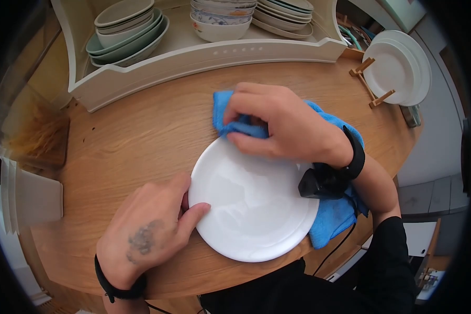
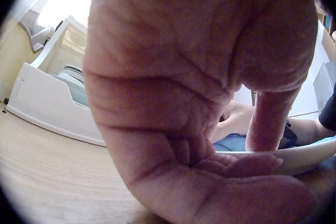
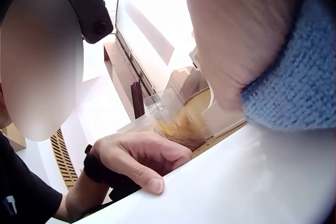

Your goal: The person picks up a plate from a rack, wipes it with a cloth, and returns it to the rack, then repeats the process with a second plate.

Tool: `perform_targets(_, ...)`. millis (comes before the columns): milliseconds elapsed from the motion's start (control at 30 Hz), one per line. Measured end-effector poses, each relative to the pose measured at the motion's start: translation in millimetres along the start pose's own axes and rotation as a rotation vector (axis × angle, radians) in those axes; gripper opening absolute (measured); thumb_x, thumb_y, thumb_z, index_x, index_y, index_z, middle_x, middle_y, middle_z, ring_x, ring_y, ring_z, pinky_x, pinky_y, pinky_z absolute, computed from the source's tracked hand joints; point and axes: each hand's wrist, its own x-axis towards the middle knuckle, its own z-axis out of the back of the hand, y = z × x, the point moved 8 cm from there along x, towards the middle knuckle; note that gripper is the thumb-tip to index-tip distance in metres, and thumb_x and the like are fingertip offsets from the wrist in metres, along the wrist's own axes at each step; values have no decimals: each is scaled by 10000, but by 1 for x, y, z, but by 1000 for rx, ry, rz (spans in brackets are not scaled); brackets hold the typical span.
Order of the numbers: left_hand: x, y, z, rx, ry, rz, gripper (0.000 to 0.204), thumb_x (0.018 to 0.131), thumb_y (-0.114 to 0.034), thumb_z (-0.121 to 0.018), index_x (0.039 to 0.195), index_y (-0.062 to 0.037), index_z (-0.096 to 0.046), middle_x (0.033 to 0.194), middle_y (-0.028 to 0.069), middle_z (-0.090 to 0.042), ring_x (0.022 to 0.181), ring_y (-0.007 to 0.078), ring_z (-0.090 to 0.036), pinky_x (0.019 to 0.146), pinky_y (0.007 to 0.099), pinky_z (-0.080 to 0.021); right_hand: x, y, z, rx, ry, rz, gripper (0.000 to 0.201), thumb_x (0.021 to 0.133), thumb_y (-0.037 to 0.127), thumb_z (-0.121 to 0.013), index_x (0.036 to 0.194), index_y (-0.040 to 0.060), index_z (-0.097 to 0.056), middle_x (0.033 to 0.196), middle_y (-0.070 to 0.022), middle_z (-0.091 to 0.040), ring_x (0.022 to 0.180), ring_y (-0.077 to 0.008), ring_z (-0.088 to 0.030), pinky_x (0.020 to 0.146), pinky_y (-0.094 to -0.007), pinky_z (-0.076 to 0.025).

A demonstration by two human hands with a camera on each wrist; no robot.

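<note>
A white plate (image 1: pixel 251 204) lies face up near the front of the wooden table. My left hand (image 1: pixel 152 225) grips its left rim, thumb on top and fingers curled beneath, as the left wrist view also shows. At the far rim, my right hand (image 1: pixel 282 123) pinches a bunched part of a blue cloth (image 1: pixel 223 102) between thumb and fingers. The rest of that cloth spreads under my right forearm and beside the plate's right edge. In the right wrist view the cloth (image 3: pixel 294 87) rests against the plate's white surface (image 3: pixel 231 182).
A cream shelf (image 1: pixel 204 62) along the back holds stacked bowls (image 1: pixel 220 29) and plates (image 1: pixel 282 26). White plates (image 1: pixel 392 73) stand in a wooden rack (image 1: pixel 372 89) at the right. On the left are a clear container of yellow strands (image 1: pixel 36 131) and white plastic containers (image 1: pixel 36 196).
</note>
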Motion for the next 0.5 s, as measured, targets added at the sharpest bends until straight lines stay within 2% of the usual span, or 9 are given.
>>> perform_targets(67,0,-1,0,6,0,2,281,942,-233,-664,1043,22,-603,815,237,-689,791,453,-656,719,506,-506,-4,17,-2,91,-43,195,178,819,105,-752,964,44,-669,952,-134,-617,811,-323,-610,691,-385,-502)
perform_targets(100,0,-1,1,8,-5,4,278,941,-233,-666,1034,22,-602,815,235,-689,789,451,-657,717,505,-505,-5,18,-4,92,-44,194,178,819,105,-752,964,44,-669,952,-134,-617,811,-323,-610,691,-385,-502)
perform_targets(200,1,-1,0,-10,3,15,270,940,-232,-669,1014,19,-600,810,228,-688,785,449,-659,716,501,-506,-7,16,-4,17,-84,129,163,818,98,-757,934,43,-659,957,-132,-616,814,-312,-613,674,-367,-504)
perform_targets(267,0,-2,0,-1,7,24,268,940,-232,-669,1006,19,-599,806,226,-687,784,448,-659,715,500,-505,-4,6,-2,-40,-73,-32,153,825,98,-755,905,38,-639,917,-121,-615,783,-300,-605,660,-361,-501)
perform_targets(400,1,1,-1,-20,17,45,275,941,-237,-670,1000,22,-598,804,226,-687,785,447,-662,715,498,-507,-2,-1,-1,53,-70,-68,158,830,102,-753,893,35,-624,861,-111,-611,727,-290,-586,638,-368,-492)
perform_targets(467,0,0,0,-7,12,43,278,941,-240,-669,1001,22,-598,804,227,-687,787,446,-664,715,498,-509,1,3,-5,82,-19,-46,160,812,136,-721,888,27,-631,857,-149,-666,824,-368,-645,716,-443,-516)
perform_targets(500,0,-1,1,4,9,37,281,941,-243,-669,1002,23,-598,804,229,-688,788,446,-666,716,498,-510,2,3,-5,82,-16,-45,160,812,136,-721,888,27,-631,857,-149,-666,824,-368,-645,716,-443,-516)
